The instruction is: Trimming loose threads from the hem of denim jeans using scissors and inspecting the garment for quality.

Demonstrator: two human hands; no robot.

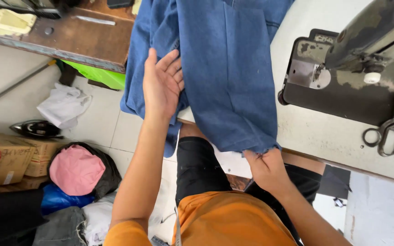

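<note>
Denim cloth (233, 77): left hand (163, 84) flat, fingers spread on it; right hand (265, 168) pinched on frayed hem.

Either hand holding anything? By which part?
Right hand pinches the blue denim cloth at its frayed bottom edge. Left hand lies flat and open against the cloth, gripping nothing.

Pale tiled floor (101, 123) under a worn wooden table (87, 38). A white worktop (315, 132) stands right. Cardboard boxes (19, 159) sit left.
</note>
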